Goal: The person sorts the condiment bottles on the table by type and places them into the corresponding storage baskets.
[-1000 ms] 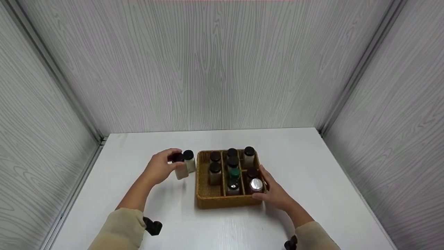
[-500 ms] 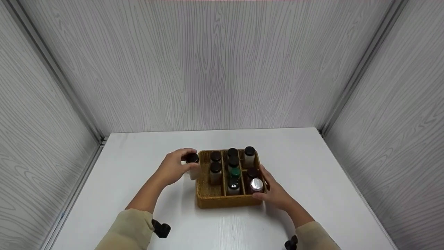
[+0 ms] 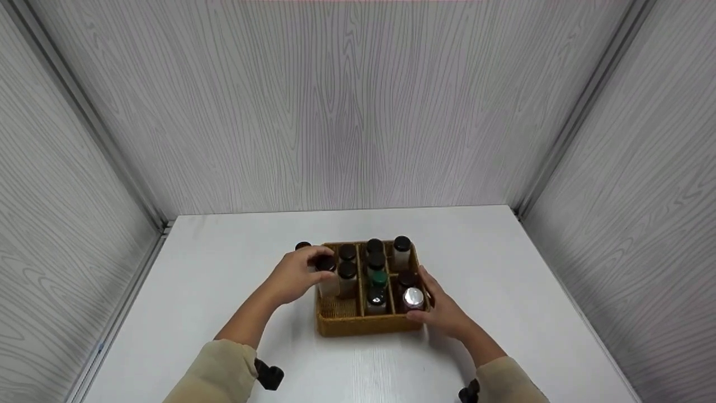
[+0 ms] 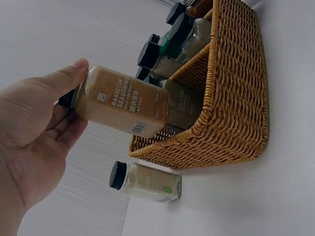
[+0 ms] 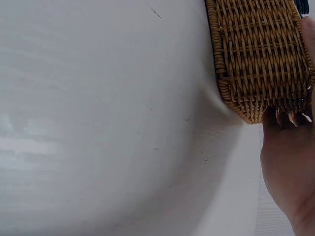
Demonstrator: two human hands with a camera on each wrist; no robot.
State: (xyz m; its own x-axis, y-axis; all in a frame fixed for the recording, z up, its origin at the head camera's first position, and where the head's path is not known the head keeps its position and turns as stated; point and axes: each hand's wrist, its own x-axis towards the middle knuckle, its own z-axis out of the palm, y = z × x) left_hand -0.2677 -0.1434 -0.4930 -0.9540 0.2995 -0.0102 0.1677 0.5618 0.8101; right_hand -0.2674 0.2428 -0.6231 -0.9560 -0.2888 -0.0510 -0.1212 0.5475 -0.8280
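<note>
My left hand grips a seasoning jar near its black cap, thumb on one side and fingers on the other. Its label reads "Barbecue Seasoning", and the contents are brownish. The jar is tilted over the left rim of a wicker basket, above the left compartment. Two black-capped jars stand in that compartment, beside the held one. At the basket's front right corner, my right hand holds the wicker wall, thumb at the front and fingers along the right side.
Another black-capped jar with pale contents stands on the white table, left of the basket and mostly hidden by my left hand in the head view. Several jars with black, green and silver caps fill the other compartments. Grey wood-grain panels enclose the table.
My left hand has carried the barbecue seasoning jar rightward, past the pale jar and over the basket's left rim. My right hand and the basket have stayed put.
</note>
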